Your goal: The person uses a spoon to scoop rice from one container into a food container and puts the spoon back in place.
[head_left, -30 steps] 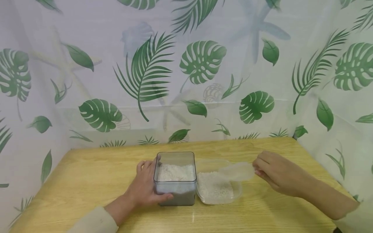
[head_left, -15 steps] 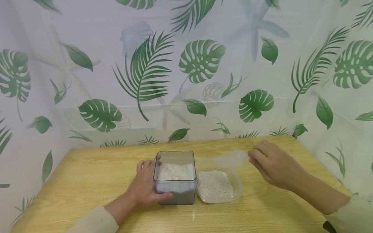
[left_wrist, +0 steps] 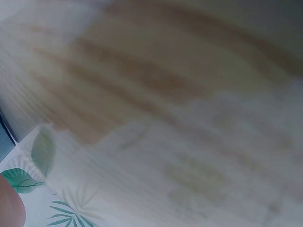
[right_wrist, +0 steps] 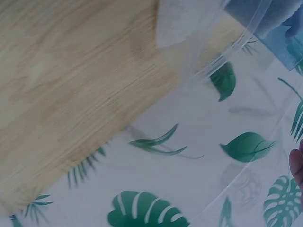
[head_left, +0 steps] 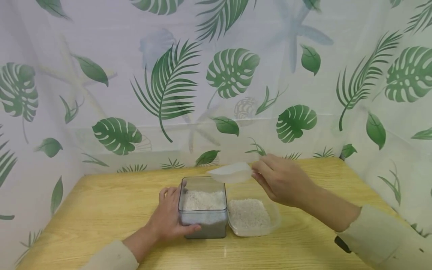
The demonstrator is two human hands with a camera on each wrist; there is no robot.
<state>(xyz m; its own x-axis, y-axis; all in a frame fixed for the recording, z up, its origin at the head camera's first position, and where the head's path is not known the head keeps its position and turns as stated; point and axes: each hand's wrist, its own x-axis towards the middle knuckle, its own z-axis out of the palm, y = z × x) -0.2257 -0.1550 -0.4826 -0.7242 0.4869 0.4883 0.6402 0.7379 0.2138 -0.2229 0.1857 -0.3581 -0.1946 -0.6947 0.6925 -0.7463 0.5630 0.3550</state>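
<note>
A square grey see-through container [head_left: 206, 227] stands upright on the table, partly filled with white rice [head_left: 204, 200]. My left hand [head_left: 168, 219] grips it from the left, thumb along the front, the fingers partly behind. Touching or close beside it on the right sits a clear plastic tub [head_left: 275, 221] with more rice [head_left: 249, 213]. In my right hand [head_left: 281, 180] a translucent white scoop [head_left: 233, 173] is pinched by its handle, raised above the tub's back and the container's right rear corner. Whether the scoop carries rice I cannot tell. A fingertip [right_wrist: 297, 165] edges into the right wrist view.
Both containers stand on a wood-grain table [head_left: 118, 202]. Behind it and at the sides hangs a white leaf-patterned sheet [head_left: 202, 93]. The left wrist view is mostly blurred table and sheet, with a bit of the grey container at its left edge.
My right hand has lifted the scoop up from over the tub and carried it left toward the grey container. The left hand and both containers have stayed in place.
</note>
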